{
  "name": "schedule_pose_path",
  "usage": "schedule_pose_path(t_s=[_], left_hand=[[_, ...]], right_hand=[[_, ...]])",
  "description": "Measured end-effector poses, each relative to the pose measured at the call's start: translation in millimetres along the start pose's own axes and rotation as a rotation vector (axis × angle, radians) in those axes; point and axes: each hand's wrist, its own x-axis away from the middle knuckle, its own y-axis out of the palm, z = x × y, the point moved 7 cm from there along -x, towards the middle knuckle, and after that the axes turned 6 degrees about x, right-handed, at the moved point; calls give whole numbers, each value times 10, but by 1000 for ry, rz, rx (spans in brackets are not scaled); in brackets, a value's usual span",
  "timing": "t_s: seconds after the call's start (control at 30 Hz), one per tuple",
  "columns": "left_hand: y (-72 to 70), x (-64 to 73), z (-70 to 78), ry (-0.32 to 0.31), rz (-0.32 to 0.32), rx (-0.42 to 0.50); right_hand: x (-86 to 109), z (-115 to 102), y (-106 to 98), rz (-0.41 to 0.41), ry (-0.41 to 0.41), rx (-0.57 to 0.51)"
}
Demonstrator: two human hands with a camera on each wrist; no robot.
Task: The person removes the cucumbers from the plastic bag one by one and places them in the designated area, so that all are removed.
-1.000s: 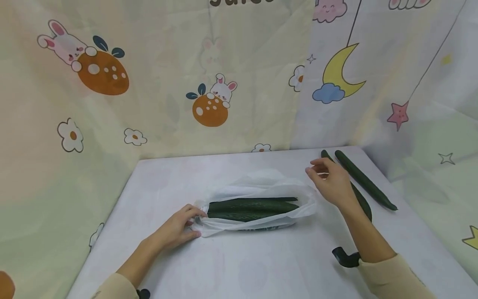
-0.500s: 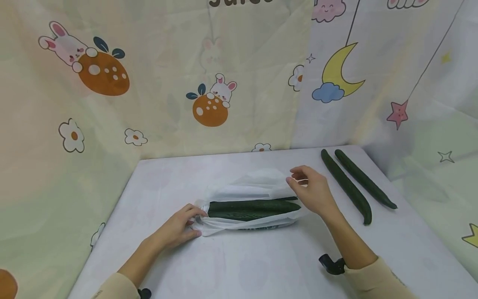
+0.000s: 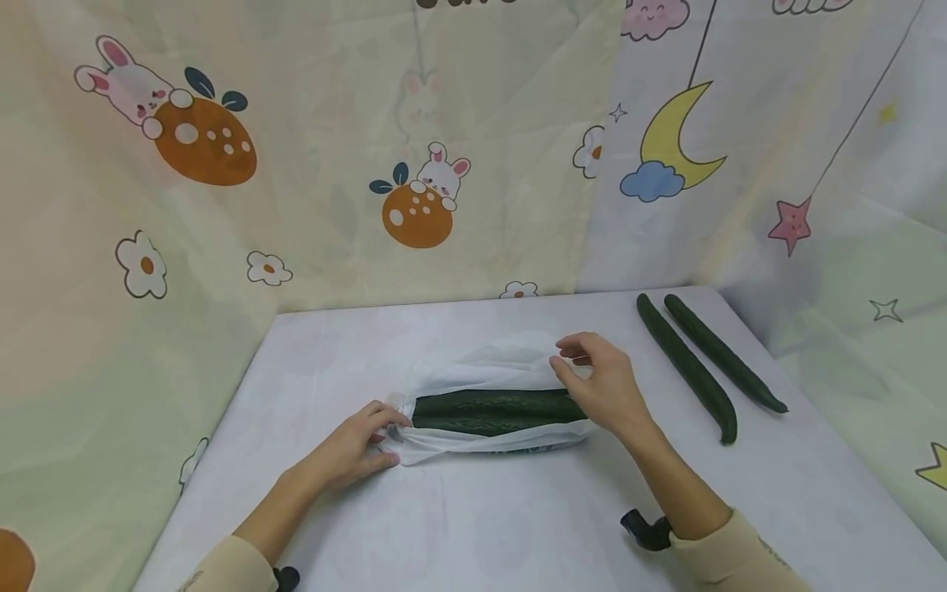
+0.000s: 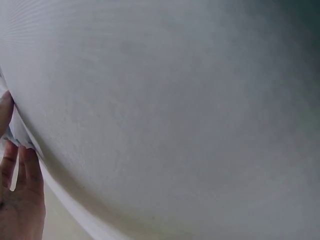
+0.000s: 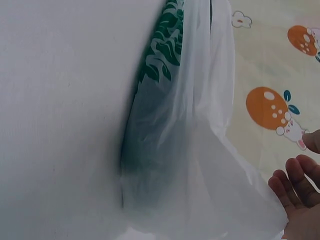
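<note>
A white plastic bag (image 3: 488, 370) with green leaf print lies in the middle of the table, its mouth spread along the top. Dark green cucumbers (image 3: 488, 413) lie lengthwise inside; how many cannot be told. My left hand (image 3: 355, 448) grips the bag's left end, thumb in front and fingers over the edge; the left wrist view shows its fingers (image 4: 31, 170) at the bag's rim. Over the right end hovers my right hand (image 3: 602, 386), fingers loosely bent and nothing between them, covering the cucumbers' tips. In the right wrist view this hand (image 5: 302, 195) is beside the plastic.
Two more cucumbers, a nearer one (image 3: 688, 370) and a farther one (image 3: 725, 353), lie side by side at the table's right rear. The white table (image 3: 473, 518) ends at a patterned cloth backdrop (image 3: 311, 164).
My right hand has moved left and down from beside the loose cucumbers to the bag's right end. The left hand has stayed on the bag.
</note>
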Motion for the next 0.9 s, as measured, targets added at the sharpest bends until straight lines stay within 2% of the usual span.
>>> schedule_pose_path(t_s=[0.13,0.47,0.7,0.9], left_hand=[[-5,7,4,-3,-3,2],[-15,-16,28,9,-9,8],[18,-39,11,1,-17,18],[-31,-35,-4,9,-2,-8]], right_hand=[[-8,-55,56,-28,-1,1],[-60,-271,204,-81,-61,14],[-56,-331,364,-174,-75,-10],[-44,-341,631,-303,-94,-66]])
